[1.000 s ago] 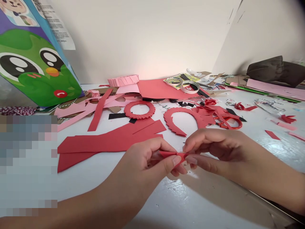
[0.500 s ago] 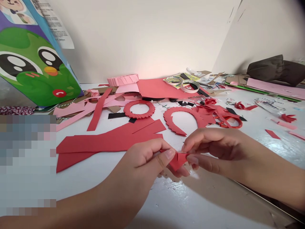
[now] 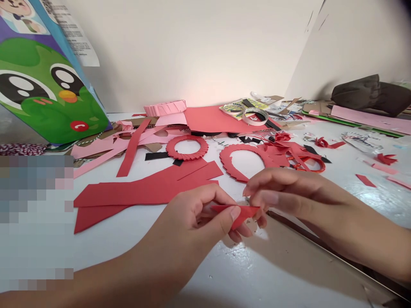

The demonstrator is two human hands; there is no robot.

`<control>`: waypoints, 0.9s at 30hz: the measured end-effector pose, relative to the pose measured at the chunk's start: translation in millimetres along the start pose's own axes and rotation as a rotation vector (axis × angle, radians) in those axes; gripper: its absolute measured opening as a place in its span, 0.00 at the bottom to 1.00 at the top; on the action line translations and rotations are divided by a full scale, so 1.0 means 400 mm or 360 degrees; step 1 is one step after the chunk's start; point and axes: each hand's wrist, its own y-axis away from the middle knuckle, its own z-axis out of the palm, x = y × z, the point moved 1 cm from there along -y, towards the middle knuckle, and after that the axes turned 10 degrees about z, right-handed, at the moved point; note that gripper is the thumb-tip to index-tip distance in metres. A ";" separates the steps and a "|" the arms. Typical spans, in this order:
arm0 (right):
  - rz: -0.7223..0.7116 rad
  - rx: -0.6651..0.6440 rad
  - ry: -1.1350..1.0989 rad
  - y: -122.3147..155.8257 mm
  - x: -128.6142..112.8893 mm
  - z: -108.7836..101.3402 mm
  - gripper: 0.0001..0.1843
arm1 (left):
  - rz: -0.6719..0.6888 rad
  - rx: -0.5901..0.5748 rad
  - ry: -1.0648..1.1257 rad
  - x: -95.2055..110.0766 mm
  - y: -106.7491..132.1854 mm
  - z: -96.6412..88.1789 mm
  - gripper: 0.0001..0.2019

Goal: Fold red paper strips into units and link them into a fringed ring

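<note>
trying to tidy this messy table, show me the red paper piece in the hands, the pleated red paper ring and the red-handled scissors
red paper piece (image 3: 240,213), head view, its middle
pleated red paper ring (image 3: 186,157), head view, its lower band
red-handled scissors (image 3: 310,170), head view, lower edge of a finger loop

The red paper (image 3: 239,213) I held was thin and matt, the same as the red paper strips (image 3: 144,192) lying on the desk (image 3: 379,192), whose white top was smooth and glossy enough to throw back light near its right edge. The pink paper (image 3: 96,147) looked matt too, the brown cardboard scraps (image 3: 153,146) rougher. The red scissor handles (image 3: 310,166) were shiny plastic, the printed green board (image 3: 45,85) had a smooth, faintly sheened coat, and the dark bundle (image 3: 369,95) looked like soft matt cloth.
</note>
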 end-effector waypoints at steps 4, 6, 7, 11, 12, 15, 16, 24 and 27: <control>0.0035 0.0020 0.0061 -0.003 -0.008 -0.001 0.18 | 0.0016 -0.0014 -0.0065 0.002 -0.003 -0.001 0.11; 0.0046 -0.0017 0.0066 -0.006 -0.007 0.000 0.18 | 0.0018 -0.0022 -0.0089 0.002 0.001 -0.002 0.11; 0.0055 -0.0044 0.0059 -0.007 -0.005 0.000 0.17 | 0.0013 -0.0027 -0.0087 0.002 0.003 -0.003 0.11; 0.0024 -0.0143 -0.0001 -0.012 0.003 0.001 0.14 | 0.0026 -0.0030 -0.0058 0.001 0.008 -0.005 0.12; 0.0013 -0.0149 -0.0004 -0.013 0.004 0.001 0.14 | 0.0038 -0.0024 -0.0058 0.001 0.008 -0.005 0.12; -0.0003 -0.0146 0.0021 -0.014 0.005 0.002 0.13 | 0.0036 -0.0019 -0.0091 0.003 0.005 -0.004 0.11; -0.0005 -0.0141 0.0039 -0.013 0.005 0.002 0.13 | 0.0024 -0.0020 -0.0102 0.004 0.005 -0.003 0.11; 0.0024 -0.0170 0.0101 -0.009 0.001 0.004 0.12 | -0.0028 -0.0008 -0.0157 0.009 0.008 0.001 0.11; 0.0002 -0.0168 0.0167 -0.008 0.004 0.004 0.13 | -0.0027 -0.0001 -0.0187 0.008 0.009 -0.001 0.12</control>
